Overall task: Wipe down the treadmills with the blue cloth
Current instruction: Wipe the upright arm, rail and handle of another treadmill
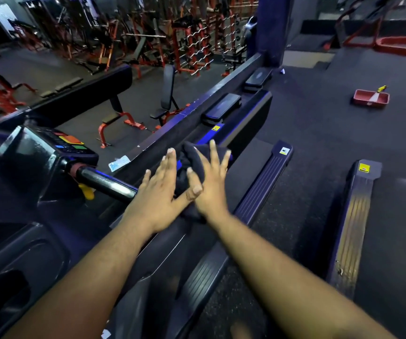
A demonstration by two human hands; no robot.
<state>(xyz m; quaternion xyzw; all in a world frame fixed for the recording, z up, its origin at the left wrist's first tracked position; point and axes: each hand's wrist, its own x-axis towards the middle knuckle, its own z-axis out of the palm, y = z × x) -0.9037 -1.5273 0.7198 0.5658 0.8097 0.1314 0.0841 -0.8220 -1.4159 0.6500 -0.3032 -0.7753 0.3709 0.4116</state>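
A dark blue cloth [192, 159] is bunched between my two hands, above the treadmill's belt area. My left hand [159, 192] has its fingers stretched flat against the cloth's left side. My right hand [211, 182] presses the cloth from the right, fingers spread, thumb crossing over my left thumb. The treadmill console [48, 148] with coloured buttons sits at the left, and its black handlebar [104, 183] reaches toward my left wrist. The treadmill's ribbed side rail [260, 189] runs to the right of my hands. The cloth's lower part is hidden behind my hands.
A second treadmill rail [353, 226] and belt lie at the right. A red tray [370, 99] rests on the floor beyond. Step platforms [221, 108] line a low wall. Benches [167, 94] and red weight racks [192, 45] fill the gym below at the left.
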